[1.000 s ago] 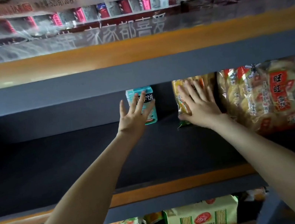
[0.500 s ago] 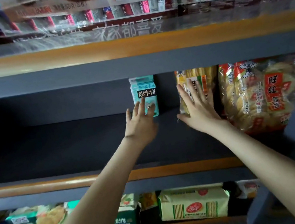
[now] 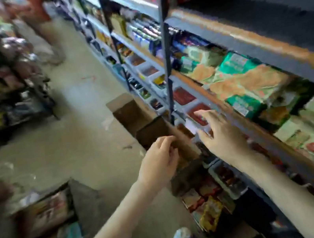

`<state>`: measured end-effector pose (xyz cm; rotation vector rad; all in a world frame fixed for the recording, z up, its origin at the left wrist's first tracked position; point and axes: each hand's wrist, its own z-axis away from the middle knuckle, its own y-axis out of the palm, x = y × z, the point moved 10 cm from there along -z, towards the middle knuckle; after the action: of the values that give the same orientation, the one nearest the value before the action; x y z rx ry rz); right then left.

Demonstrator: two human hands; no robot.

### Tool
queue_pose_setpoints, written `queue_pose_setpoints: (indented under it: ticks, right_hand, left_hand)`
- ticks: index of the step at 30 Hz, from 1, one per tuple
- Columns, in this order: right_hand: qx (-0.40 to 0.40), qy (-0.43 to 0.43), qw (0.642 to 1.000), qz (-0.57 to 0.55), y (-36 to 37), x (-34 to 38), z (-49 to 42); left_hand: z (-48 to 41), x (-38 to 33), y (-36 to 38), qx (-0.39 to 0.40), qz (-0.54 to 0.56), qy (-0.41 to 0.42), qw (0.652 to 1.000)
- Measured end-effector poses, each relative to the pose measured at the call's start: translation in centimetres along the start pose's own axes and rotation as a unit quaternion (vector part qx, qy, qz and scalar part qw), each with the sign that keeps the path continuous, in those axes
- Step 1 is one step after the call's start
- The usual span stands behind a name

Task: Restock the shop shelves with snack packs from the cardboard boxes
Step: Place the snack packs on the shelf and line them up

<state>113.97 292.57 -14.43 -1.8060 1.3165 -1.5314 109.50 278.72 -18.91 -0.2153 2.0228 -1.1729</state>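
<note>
Both hands hold nothing rn; left hand (image 3: 159, 160) loosely curled, right hand (image 3: 215, 136) w/ fingers spread, both above the open cardboard box (image 3: 130, 113) on the floor (image 3: 78, 102); green snack packs (image 3: 241, 82) on the shelf (image 3: 264, 44) to the right; whole view pretty blurry.

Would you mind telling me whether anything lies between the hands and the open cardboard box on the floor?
Nothing visible does. The left hand and right hand both hang empty just above the cardboard box, though motion blur hides what is inside it.
</note>
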Motion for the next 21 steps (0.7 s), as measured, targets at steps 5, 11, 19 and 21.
queue_pose_setpoints:
  ticks: [5, 11, 19, 21]
  right_hand:
    - [0.197, -0.117, 0.972, -0.049, 15.3, 12.3, 2.5]
    - [0.356, -0.175, 0.914, -0.081, 29.5, 22.4, 7.5]
    - [0.447, -0.129, 0.885, -0.003, 45.7, 27.0, 9.2]
    - [0.448, -0.11, 0.887, 0.012, 49.2, 26.9, 8.3]
  left_hand:
    - [18.0, 14.2, -4.0, 0.024, -0.068, -0.26, 0.963]
    - [35.8, 23.5, -7.1, 0.024, -0.092, -0.483, 0.871]
    - [45.3, 33.6, -9.1, 0.02, -0.076, -0.572, 0.816]
    - [46.2, 36.8, -8.3, 0.044, -0.057, -0.6, 0.797]
